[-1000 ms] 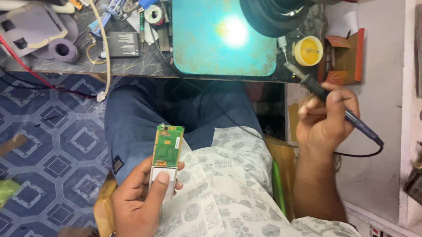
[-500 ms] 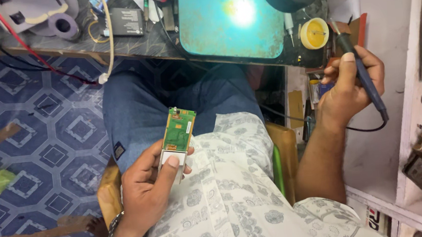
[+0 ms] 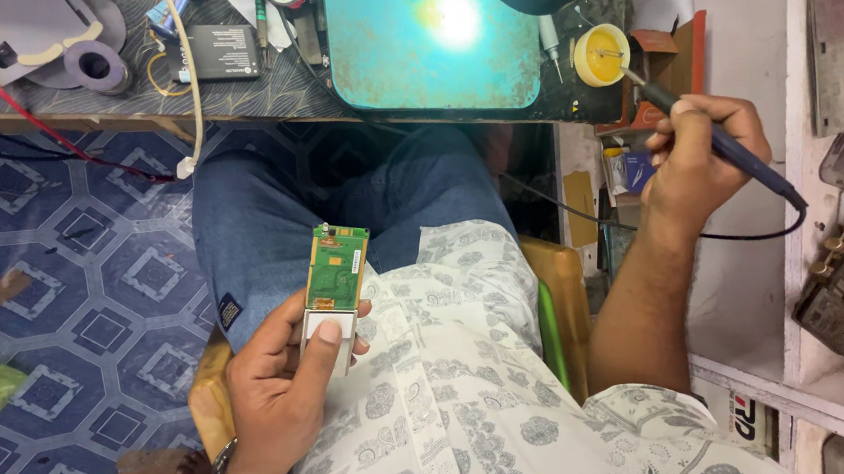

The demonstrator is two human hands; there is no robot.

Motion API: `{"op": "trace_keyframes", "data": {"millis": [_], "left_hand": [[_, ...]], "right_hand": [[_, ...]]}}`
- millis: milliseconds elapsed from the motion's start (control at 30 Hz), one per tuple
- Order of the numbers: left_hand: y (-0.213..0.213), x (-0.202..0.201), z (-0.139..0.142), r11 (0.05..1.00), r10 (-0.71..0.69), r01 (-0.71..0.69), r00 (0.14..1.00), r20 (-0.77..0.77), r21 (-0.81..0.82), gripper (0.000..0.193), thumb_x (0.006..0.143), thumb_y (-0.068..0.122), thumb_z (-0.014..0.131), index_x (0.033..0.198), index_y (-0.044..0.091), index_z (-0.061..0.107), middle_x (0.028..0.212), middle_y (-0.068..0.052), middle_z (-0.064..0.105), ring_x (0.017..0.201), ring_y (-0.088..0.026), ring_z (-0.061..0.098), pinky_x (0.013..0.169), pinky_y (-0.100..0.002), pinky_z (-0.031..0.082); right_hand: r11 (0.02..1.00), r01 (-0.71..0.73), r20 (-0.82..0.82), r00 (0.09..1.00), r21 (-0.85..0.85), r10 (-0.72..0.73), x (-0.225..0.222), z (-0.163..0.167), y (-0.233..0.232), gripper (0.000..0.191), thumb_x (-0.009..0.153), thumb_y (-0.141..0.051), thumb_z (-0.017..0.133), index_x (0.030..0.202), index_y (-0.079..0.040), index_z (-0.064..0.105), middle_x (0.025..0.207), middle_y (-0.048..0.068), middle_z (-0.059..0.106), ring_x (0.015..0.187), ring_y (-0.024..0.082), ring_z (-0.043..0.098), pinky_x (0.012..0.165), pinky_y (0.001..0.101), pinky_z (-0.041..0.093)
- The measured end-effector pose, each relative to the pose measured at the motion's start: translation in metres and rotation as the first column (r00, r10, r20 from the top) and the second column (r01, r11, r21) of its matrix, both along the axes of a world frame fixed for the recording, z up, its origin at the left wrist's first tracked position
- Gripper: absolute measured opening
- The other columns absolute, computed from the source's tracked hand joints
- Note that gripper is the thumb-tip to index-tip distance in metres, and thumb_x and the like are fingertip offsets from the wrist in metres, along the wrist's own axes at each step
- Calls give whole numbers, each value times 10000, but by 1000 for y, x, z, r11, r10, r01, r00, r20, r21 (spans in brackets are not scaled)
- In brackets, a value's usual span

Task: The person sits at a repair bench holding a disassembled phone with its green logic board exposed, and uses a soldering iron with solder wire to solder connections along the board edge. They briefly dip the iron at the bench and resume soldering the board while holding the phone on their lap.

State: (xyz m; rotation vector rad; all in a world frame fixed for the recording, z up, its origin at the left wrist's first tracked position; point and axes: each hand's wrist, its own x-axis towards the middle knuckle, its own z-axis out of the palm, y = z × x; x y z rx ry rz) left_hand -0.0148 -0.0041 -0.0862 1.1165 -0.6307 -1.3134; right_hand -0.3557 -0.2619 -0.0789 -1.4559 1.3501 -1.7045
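The black round body at the top edge is cut off by the frame, and the small parts on the green rectangular circuit board point(image 3: 337, 269) are too fine to make out; its lower end, a pale metal section, is partly covered by the thumb. The left hand point(image 3: 288, 388) grips this board by its lower end, fingers curled behind and thumb pressed on the front, holding it upright over the lap, above the blue jeans and the white patterned shirt. The right hand point(image 3: 698, 150) is clenched around a dark blue pen-shaped soldering iron point(image 3: 716, 144), whose metal tip touches the small round yellow tin point(image 3: 600, 54) on the dark workbench point(image 3: 260, 94); its black cord loops away towards the white shelf at the right. A turquoise rectangular mat point(image 3: 427, 41) with a bright glare lies on the bench, beside a black flat battery point(image 3: 224, 52) and a roll of tape. The floor is blue with a pale geometric pattern. Compared with half a second ago, the board sits much as it did, while the iron's tip has come to the tin.
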Motion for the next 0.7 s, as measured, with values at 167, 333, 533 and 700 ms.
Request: {"op": "trace_keyframes", "data": {"millis": [167, 333, 533, 700], "left_hand": [[1, -2, 0, 1000, -5, 6, 1000, 14, -21, 363, 1034, 60, 563, 1367, -84, 583, 1148, -172, 771, 907, -137, 741, 791, -260, 622], [1, -3, 0, 1000, 9, -9, 1000, 11, -8, 367, 1029, 60, 566, 1368, -79, 586, 1140, -176, 772, 905, -140, 742, 785, -262, 624], [1, -1, 0, 1000, 2, -1, 1000, -7, 28, 367, 1026, 58, 564, 1368, -73, 592, 1134, -165, 771, 878, -134, 736, 761, -253, 607], [-6, -2, 2, 999, -18, 18, 1000, 0, -45, 342, 1039, 51, 565, 1354, -78, 598, 1151, -148, 766, 927, -129, 734, 796, -254, 617]], "right_hand": [[998, -36, -14, 999, 51, 37, 3, -3, -13, 74, 940, 92, 640, 893, 38, 622, 793, 123, 652, 573, 151, 570, 525, 253, 463], [998, -65, -46, 997, -6, 64, 1, 0, -21, 80, 947, 98, 648, 899, 39, 623, 827, 128, 658, 604, 167, 603, 530, 273, 493], [1000, -24, 154, 988, -13, 26, -19, 16, 4, 43, 974, 76, 636, 953, 46, 614, 839, 161, 646, 612, 207, 614, 463, 276, 486], [889, -441, 394, 801, -121, 451, -12, 16, 48, 176, 1064, -72, 580, 1172, 65, 597, 876, 261, 681, 638, 297, 642, 546, 350, 532]]}}
